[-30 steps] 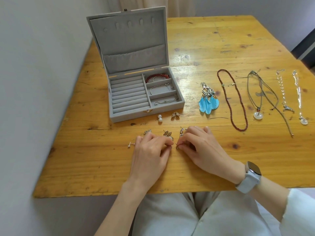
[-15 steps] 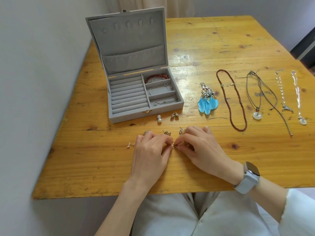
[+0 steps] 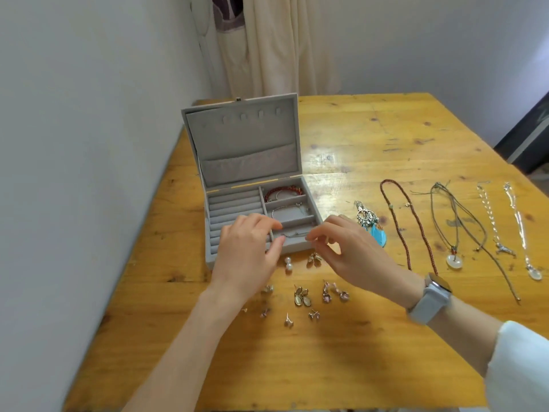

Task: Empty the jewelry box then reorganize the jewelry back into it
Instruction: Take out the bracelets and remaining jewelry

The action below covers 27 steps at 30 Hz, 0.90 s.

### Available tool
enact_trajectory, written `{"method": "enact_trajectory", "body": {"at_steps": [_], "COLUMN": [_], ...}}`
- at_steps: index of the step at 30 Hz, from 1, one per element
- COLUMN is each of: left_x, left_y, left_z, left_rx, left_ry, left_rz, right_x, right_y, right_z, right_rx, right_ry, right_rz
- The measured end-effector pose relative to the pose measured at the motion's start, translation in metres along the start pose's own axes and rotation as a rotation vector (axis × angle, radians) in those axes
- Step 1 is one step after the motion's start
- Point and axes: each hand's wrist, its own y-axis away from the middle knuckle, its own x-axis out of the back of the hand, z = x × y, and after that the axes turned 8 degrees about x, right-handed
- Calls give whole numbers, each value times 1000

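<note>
A wooden desk (image 3: 371, 150) fills the centre and right of the frame, with a white wall at left. A grey box (image 3: 252, 185) sits at centre, lid upright, ring rolls on its left side, 3 compartments on its right. The top compartment holds a red bracelet (image 3: 283, 192). Both hands hover over the bottom compartment: the left hand (image 3: 248, 252) and right hand (image 3: 347, 248) each pinch an end of a thin chain (image 3: 294, 234) stretched between them. 4 necklaces (image 3: 457, 224) lie in a row at right, beside blue feather earrings (image 3: 375, 230). Small earrings (image 3: 301, 295) are scattered below the box.
</note>
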Motion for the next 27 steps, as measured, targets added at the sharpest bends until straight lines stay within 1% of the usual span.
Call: {"method": "enact_trajectory", "body": {"at_steps": [6, 8, 11, 14, 20, 22, 23, 27], "left_x": [-17, -27, -38, -45, -49, -50, -50, -49], "left_y": [-67, -83, -92, -95, -92, -92, -91, -92], "left_z": [-15, -20, -28, -36, -38, -39, -39, -37], "left_rx": [126, 162, 194, 203, 207, 211, 213, 212], "left_ry": [-152, -178, -196, -174, -160, -162, -163, -166], "left_rz": [-107, -108, -89, -63, -20, -23, -27, -35], "right_x": [-10, -17, -25, -31, -34, -34, -33, -23], "right_y": [-75, -98, -119, -132, -132, -130, -127, -116], "right_z": [40, 52, 63, 65, 62, 63, 64, 65], "right_rx": [-149, -196, -260, -262, -197, -182, -174, -55], "right_ry": [81, 149, 303, 441, 594, 553, 490, 49], "right_rz": [-35, -57, -158, -235, -253, -216, -172, 162]}}
